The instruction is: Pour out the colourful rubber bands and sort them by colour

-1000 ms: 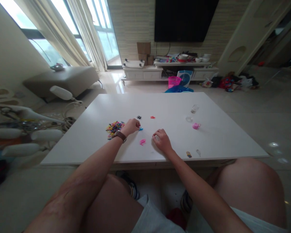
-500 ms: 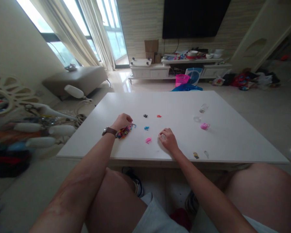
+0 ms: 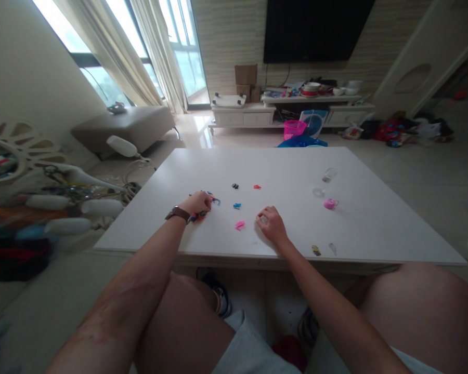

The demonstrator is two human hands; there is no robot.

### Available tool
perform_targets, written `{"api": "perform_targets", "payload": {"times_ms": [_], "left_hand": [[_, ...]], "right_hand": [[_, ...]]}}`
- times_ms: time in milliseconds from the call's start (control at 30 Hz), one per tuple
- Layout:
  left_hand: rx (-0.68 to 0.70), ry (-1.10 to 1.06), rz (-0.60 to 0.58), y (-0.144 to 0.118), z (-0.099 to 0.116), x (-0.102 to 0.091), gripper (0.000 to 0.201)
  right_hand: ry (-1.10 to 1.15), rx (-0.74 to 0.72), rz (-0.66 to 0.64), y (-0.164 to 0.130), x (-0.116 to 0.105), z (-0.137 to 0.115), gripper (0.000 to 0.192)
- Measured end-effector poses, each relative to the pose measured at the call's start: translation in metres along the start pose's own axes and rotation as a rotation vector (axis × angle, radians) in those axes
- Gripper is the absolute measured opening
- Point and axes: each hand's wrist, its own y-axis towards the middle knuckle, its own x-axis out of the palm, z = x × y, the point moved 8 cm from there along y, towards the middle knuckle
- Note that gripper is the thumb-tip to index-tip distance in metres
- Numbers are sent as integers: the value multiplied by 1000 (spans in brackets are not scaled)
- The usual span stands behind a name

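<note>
My left hand (image 3: pixel 198 201), with a brown-strapped watch on its wrist, lies over a pile of small multicoloured pieces (image 3: pixel 198 216). Its fingers are bent down and pinched together among them; what they hold is too small to make out. On the table my right hand (image 3: pixel 271 223) rests with fingers curled toward the thumb, and anything inside is hidden. Between the hands lie small heaps: blue pieces (image 3: pixel 237 206) and pink pieces (image 3: pixel 239 225). Farther back are black pieces (image 3: pixel 235 186) and red-orange pieces (image 3: pixel 257 186).
On the right of the white table (image 3: pixel 288 166) lie a clear container (image 3: pixel 328 175), a clear ring-like piece (image 3: pixel 318 192) and a pink item (image 3: pixel 329 203). A small yellow patterned piece (image 3: pixel 315 250) and a clear piece (image 3: pixel 333 249) are near the front edge.
My left hand has moved slightly toward me and now covers more of the multicoloured pile, its fingers lower. My right hand stays in place. The view has shifted a little.
</note>
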Motion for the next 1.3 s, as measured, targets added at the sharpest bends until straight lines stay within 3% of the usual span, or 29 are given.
{"api": "perform_targets", "payload": {"times_ms": [133, 267, 433, 600, 933, 1300], "left_hand": [[-26, 21, -27, -1, 1, -6, 3], [-46, 43, 23, -2, 2, -18, 15], [-3, 20, 88, -5, 6, -27, 15], [27, -70, 108, -5, 6, -28, 20], [20, -112, 20, -4, 8, -20, 24], [170, -278, -78, 2, 55, -2, 24]], "right_hand": [[1, 5, -6, 0, 1, 1, 13], [13, 8, 0, 0, 1, 1, 13], [16, 5, -9, 0, 1, 1, 13], [22, 14, -3, 0, 2, 2, 13], [32, 19, -8, 1, 3, 4, 13], [34, -17, -21, 0, 0, -6, 12]]}}
